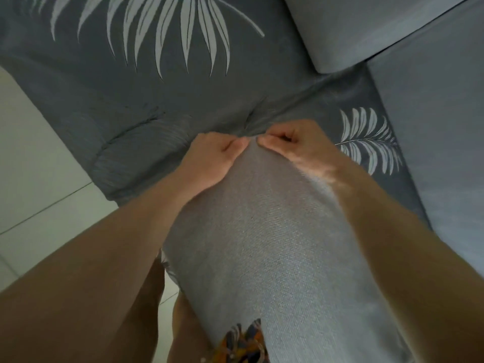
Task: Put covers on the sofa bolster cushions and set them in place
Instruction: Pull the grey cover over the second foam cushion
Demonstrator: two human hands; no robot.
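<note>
Head: two hands, left hand (212, 158) and right hand (296, 145), pinch one bolster (275, 244).

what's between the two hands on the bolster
Only a narrow strip of the bolster's grey cover; the left hand and right hand pinch it almost fingertip to fingertip, in the head view.

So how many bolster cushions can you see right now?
2. One bolster cushion is held at its far end by the left hand and right hand; another bolster lies on the sofa, top right. Others may be out of view.
</note>
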